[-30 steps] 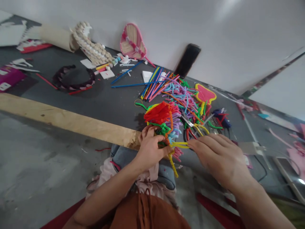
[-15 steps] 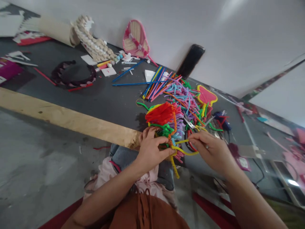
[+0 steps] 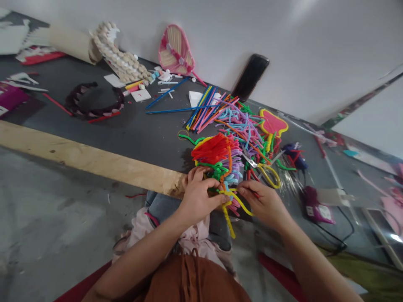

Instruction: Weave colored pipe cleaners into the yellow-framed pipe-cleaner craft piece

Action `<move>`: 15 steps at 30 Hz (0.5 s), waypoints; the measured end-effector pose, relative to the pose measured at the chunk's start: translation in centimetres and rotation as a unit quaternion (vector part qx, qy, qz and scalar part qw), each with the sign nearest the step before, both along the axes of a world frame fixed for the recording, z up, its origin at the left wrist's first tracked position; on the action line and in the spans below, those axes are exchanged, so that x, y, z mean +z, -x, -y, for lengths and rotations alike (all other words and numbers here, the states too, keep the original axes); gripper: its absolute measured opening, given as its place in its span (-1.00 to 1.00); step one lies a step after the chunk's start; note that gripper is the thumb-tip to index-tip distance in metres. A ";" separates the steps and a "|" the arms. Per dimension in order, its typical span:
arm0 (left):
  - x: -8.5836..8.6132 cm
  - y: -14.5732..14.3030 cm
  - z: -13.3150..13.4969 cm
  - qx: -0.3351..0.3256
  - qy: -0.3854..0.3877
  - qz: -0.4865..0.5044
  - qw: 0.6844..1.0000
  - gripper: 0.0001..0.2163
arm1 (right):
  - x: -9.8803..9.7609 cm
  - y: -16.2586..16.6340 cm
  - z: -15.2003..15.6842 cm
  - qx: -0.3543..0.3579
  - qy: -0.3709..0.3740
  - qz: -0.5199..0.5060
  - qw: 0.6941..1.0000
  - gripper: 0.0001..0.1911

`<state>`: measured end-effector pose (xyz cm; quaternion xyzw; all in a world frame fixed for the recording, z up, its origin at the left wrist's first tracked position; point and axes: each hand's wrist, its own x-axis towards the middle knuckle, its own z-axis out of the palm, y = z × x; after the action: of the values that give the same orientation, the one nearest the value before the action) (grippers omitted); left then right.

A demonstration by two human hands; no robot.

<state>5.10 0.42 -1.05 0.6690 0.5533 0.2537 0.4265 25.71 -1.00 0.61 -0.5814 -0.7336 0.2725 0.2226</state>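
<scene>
My left hand (image 3: 197, 196) is closed round the base of a bundle of pipe cleaners (image 3: 218, 156), a thick fan of red, orange, green and purple loops held at the table's near edge. My right hand (image 3: 266, 203) pinches a yellow pipe cleaner (image 3: 241, 201) right beside the bundle, thumb and fingers pressed together. The yellow piece curves down from the bundle towards my lap.
Loose pipe cleaners (image 3: 239, 121) lie heaped behind the bundle, with scissors (image 3: 262, 167) among them. A phone (image 3: 251, 76) leans on the wall. A pink heart frame (image 3: 176, 50), a dark headband (image 3: 94, 98), a wooden plank (image 3: 88, 157) and a purple gadget with cable (image 3: 315, 207) are nearby.
My right hand has drawn in leftward to the bundle, bringing the yellow pipe cleaner closer. The left hand has kept its grip on the bundle.
</scene>
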 end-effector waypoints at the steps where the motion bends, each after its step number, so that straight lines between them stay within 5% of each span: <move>1: 0.1 0.0 0.0 0.000 0.002 -0.003 1.000 -0.81 | 0.1 0.2 0.0 0.007 -0.004 0.000 1.000 -0.78; 5: 0.2 -0.1 0.0 0.003 0.009 -0.013 1.000 -0.83 | -0.1 0.9 -0.4 0.053 -0.016 -0.003 0.998 -0.81; 8: 0.2 -0.2 0.1 0.004 0.011 -0.008 1.000 -0.85 | 0.5 0.7 -0.5 0.079 -0.092 0.039 0.992 -0.82; 12: -0.1 -0.3 0.2 0.012 -0.006 -0.006 1.000 -0.86 | 3.3 0.9 -0.2 0.070 -0.254 0.125 0.956 -0.81; 15: -0.6 -0.3 0.2 0.005 -0.032 0.000 0.999 -0.86 | 5.2 2.2 0.0 0.176 -0.286 0.164 0.928 -0.77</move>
<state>5.35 0.20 -1.64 0.6792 0.5486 0.2734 0.4038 23.50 -0.99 5.81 -0.3912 -0.8973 -0.0129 0.2044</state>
